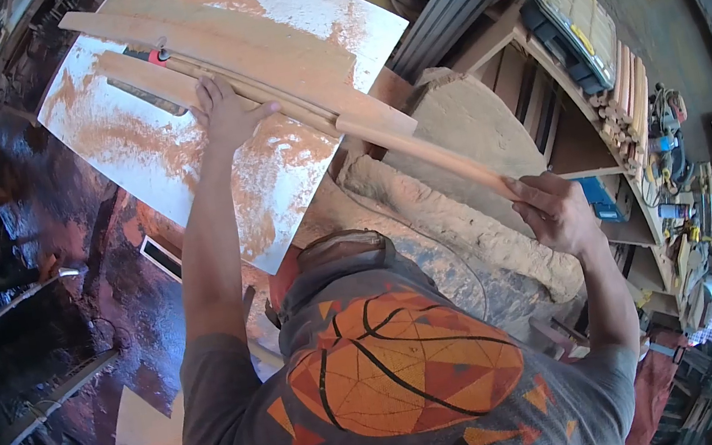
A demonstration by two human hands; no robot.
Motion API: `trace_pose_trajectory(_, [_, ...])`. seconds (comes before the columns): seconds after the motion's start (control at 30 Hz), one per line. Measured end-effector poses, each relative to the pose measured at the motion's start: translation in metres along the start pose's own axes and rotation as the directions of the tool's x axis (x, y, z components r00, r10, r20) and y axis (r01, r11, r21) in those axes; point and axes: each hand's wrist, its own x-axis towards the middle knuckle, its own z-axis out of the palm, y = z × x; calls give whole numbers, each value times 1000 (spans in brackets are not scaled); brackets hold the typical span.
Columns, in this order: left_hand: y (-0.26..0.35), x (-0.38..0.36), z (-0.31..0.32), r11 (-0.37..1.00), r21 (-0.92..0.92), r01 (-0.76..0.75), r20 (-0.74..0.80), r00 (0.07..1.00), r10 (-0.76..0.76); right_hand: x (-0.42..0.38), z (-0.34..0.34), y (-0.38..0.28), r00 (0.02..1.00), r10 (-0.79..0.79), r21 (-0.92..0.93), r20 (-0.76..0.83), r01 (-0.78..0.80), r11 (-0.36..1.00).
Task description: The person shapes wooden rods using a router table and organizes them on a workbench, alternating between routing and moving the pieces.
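Note:
A long, slim wooden strip [433,155] runs diagonally over a dusty white tabletop [292,190] and past its edge toward me. My right hand [559,210] is closed around the strip's near end. My left hand [224,115] lies over the wood farther up, fingers stretched out and thumb spread, touching it from the side. A wide dusty board [277,47] lies along the strip's far side. Just beyond my left fingertips is a small metal bit [162,46] with a red part [157,57] beside it. A shorter slotted board [137,78] lies to the left of that hand.
A thick sawdust-covered log [455,218] and a large round slab [474,119] are below the strip. Shelving on the right holds a tool case [576,28], bundled wooden sticks [625,98] and several tools. A cable [431,235] crosses the dusty area.

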Motion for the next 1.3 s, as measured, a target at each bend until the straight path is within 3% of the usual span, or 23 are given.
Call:
trace_pose_trajectory(0.23, [2,-5,-3,1000,15,2,9,1000,-2,12,-8,-3,999,-46,-14,-18,46,999])
trace_pose_trajectory(0.6, [3,0,-13,999,38,8,3,1000,-8,46,-28,-25,992,-97,-179,79,110,978])
trace_pose_trajectory(0.73, [-1,4,-15,999,30,22,33,999,-23,55,-34,-33,986,-24,-167,166,52,985])
trace_pose_trajectory(0.97, [-17,18,-22,999,-51,-9,8,1000,9,72,-23,-24,985,-129,-139,118,145,980])
trace_pose_trajectory(1.3, [-37,35,-28,1000,-3,-9,-4,1000,9,103,-28,-34,970,-80,-138,232,114,984])
